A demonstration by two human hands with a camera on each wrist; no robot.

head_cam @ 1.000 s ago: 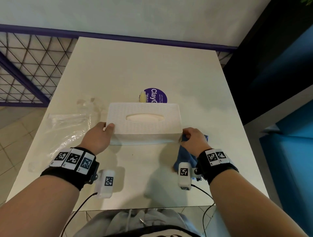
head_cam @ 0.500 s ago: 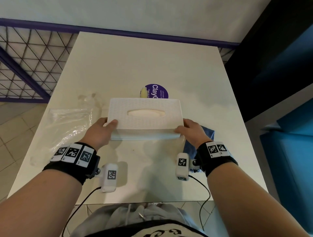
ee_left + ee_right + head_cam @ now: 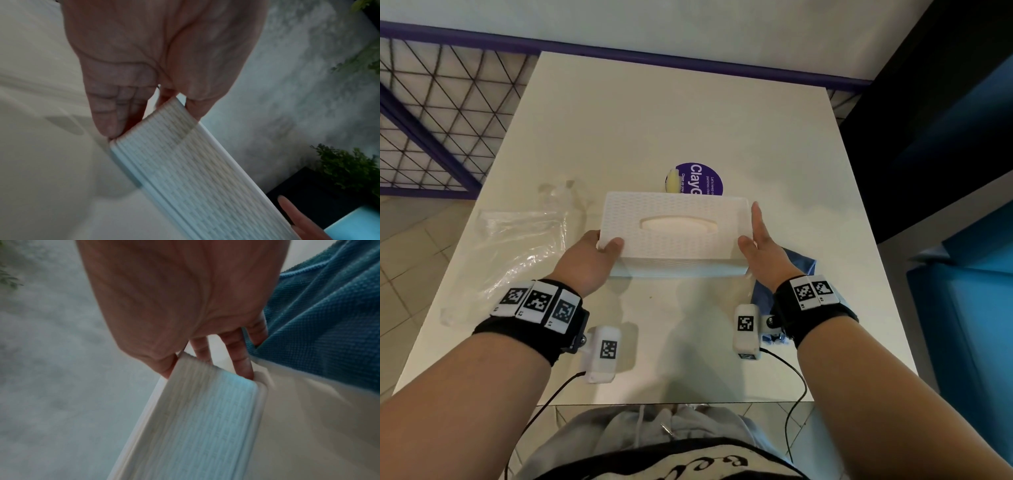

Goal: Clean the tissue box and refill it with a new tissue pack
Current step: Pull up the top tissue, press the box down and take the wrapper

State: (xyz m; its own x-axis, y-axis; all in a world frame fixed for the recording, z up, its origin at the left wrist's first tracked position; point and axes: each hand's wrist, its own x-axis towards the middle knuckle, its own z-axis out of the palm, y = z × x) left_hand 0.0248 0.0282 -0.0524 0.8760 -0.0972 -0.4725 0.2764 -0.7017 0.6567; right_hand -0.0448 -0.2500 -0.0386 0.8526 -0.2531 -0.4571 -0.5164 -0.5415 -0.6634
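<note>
The white woven-pattern tissue box (image 3: 674, 233) is held above the table (image 3: 688, 120), its oval slot facing up towards me. My left hand (image 3: 607, 245) grips its left end, thumb on top and fingers underneath, as the left wrist view shows of the hand (image 3: 144, 113) and the box (image 3: 185, 170). My right hand (image 3: 751, 240) holds the right end, thumb on the top edge and index finger straight along the side. In the right wrist view this hand (image 3: 205, 363) pinches the box (image 3: 201, 418) at its corner.
A blue cloth (image 3: 799, 263) lies on the table under my right wrist. Crumpled clear plastic wrap (image 3: 517, 246) lies to the left. Behind the box are a purple round sticker (image 3: 702, 180) and a small yellow object (image 3: 673, 180). A wire fence borders the left side.
My right hand let go of the blue cloth and took the box's right end. Both hands raised the box off the table and tipped its top towards me.
</note>
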